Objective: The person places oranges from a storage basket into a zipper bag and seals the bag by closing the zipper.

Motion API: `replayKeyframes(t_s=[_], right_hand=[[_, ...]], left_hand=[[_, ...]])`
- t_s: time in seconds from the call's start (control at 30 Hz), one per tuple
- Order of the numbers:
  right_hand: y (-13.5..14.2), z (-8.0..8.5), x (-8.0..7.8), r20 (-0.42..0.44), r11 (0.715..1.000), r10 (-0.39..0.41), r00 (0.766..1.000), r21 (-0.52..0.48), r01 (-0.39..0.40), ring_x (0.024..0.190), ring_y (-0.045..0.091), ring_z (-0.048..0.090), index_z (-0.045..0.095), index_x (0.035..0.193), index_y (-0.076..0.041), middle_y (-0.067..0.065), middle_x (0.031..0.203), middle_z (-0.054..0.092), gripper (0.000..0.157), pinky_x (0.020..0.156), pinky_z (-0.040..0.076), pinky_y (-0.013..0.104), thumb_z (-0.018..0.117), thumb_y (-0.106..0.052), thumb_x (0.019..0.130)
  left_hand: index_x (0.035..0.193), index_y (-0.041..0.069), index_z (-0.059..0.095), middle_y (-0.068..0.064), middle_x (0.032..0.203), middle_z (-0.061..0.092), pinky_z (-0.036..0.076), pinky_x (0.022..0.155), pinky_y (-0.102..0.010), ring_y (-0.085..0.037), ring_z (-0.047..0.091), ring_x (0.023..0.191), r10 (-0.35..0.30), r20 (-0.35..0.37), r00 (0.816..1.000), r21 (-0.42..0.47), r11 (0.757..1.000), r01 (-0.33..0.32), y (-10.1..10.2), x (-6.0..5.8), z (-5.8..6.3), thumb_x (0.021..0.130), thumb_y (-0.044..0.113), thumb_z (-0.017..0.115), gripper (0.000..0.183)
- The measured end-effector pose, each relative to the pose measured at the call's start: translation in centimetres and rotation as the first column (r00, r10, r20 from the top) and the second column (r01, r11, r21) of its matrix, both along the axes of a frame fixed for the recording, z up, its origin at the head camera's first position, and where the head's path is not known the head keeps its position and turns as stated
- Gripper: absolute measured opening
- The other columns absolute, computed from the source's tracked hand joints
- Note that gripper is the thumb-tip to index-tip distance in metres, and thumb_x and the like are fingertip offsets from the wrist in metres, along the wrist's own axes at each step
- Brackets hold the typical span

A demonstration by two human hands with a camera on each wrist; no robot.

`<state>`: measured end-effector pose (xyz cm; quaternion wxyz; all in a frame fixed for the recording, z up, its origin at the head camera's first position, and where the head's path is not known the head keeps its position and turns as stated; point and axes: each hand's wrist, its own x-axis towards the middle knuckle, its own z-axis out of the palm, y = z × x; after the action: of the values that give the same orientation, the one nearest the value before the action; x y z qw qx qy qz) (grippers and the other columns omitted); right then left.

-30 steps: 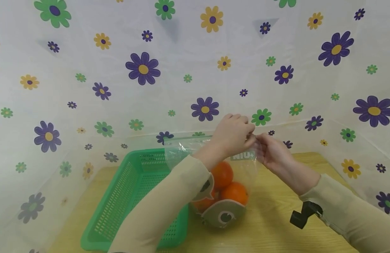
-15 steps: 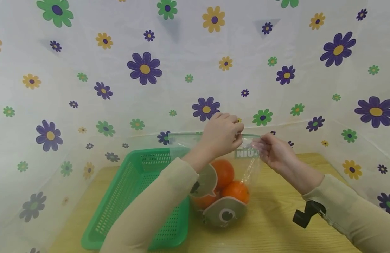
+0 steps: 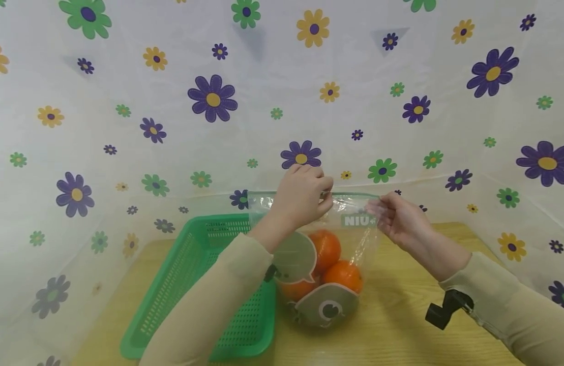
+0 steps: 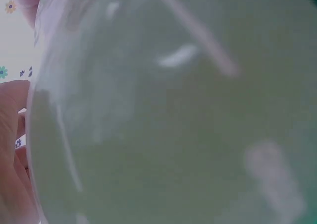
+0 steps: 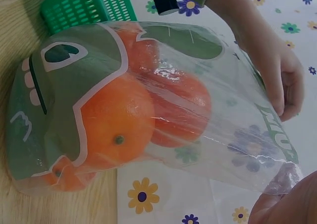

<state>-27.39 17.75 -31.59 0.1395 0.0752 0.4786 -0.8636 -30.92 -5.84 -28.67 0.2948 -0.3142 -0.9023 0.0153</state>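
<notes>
A clear zip bag (image 3: 361, 244) with a printed green cartoon face stands upright on the wooden table, holding several oranges (image 3: 343, 276). My left hand (image 3: 302, 195) pinches the green zip strip (image 3: 350, 194) along the bag's top edge, left of its middle. At the top right corner, my right hand (image 3: 403, 216) holds the bag between thumb and fingers. The right wrist view shows the oranges (image 5: 119, 120) low in the bag and slack film above them. Printed film (image 4: 163, 135) fills most of the left wrist view, blurred, with parts of hands at its left edge.
Left of the bag, touching or very near it, is a green perforated plastic basket (image 3: 160, 284). My left forearm crosses over it. A white sheet with flowers (image 3: 263, 137) hangs behind and at both sides of the wooden table (image 3: 414, 305).
My left hand has slid leftward along the zip strip, away from the right corner, exposing more of the strip. My right hand stays at the corner, and the bag remains standing.
</notes>
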Motion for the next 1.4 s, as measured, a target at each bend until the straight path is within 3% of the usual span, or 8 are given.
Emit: replayKeyframes(t_s=[0.17, 0.33, 0.5, 1.0, 1.4], right_hand=[[0.0, 0.1, 0.0, 0.017, 1.0, 0.004, 1.0, -0.003, -0.004, 0.071, 0.009, 0.071, 0.067, 0.097, -0.01, 0.001, 0.084, 0.076, 0.029, 0.059, 0.049, 0.016, 0.044, -0.016, 0.113], [-0.1, 0.1, 0.0, 0.014, 0.999, 0.004, 1.0, 0.04, -0.004, 0.07, 0.009, 0.064, 0.066, 0.098, -0.011, -0.001, 0.084, 0.074, 0.026, 0.061, 0.051, 0.015, 0.045, -0.017, 0.112], [0.1, 0.1, 0.0, 0.002, 0.998, 0.012, 1.0, 0.059, -0.012, 0.073, 0.009, 0.067, 0.068, 0.094, -0.012, -0.001, 0.084, 0.075, 0.03, 0.065, 0.055, 0.015, 0.044, -0.017, 0.112], [0.5, 0.1, -0.3, 0.002, 0.998, 0.051, 0.999, 0.029, -0.051, 0.075, 0.009, 0.075, 0.067, 0.095, -0.011, 0.001, 0.085, 0.078, 0.029, 0.067, 0.059, 0.016, 0.043, -0.014, 0.112], [1.1, -0.2, -0.4, 0.003, 0.997, 0.065, 0.998, 0.029, -0.065, 0.075, 0.01, 0.076, 0.069, 0.093, -0.012, 0.0, 0.085, 0.078, 0.032, 0.068, 0.06, 0.016, 0.044, -0.016, 0.112]], left_hand=[[0.091, 0.02, 0.075, 0.003, 0.092, 0.07, 0.053, 0.098, -0.038, -0.019, 0.065, 0.093, 0.007, 0.003, 1.0, 0.014, 1.0, -0.007, -0.8, 0.0, -0.2, 0.097, 0.026, 0.069, 0.011], [0.09, 0.019, 0.075, 0.002, 0.093, 0.071, 0.054, 0.1, -0.039, -0.019, 0.066, 0.093, 0.006, -0.022, 1.0, 0.041, 0.999, -0.005, -1.7, -0.1, -0.3, 0.096, 0.026, 0.071, 0.011], [0.089, 0.019, 0.076, 0.002, 0.095, 0.073, 0.055, 0.098, -0.038, -0.02, 0.067, 0.095, 0.028, -0.027, 0.999, 0.06, 0.998, -0.026, -2.7, 0.0, -0.4, 0.095, 0.026, 0.073, 0.01], [0.091, 0.017, 0.077, -0.001, 0.107, 0.074, 0.051, 0.112, -0.045, -0.025, 0.069, 0.11, 0.108, 0.037, 0.994, 0.108, 0.988, -0.111, -5.7, -0.1, -0.8, 0.094, 0.026, 0.073, 0.01], [0.086, 0.014, 0.077, -0.004, 0.101, 0.075, 0.053, 0.109, -0.048, -0.027, 0.069, 0.103, 0.096, -0.022, 0.995, 0.174, 0.981, -0.09, -8.3, -0.6, -1.9, 0.088, 0.02, 0.074, 0.007]])
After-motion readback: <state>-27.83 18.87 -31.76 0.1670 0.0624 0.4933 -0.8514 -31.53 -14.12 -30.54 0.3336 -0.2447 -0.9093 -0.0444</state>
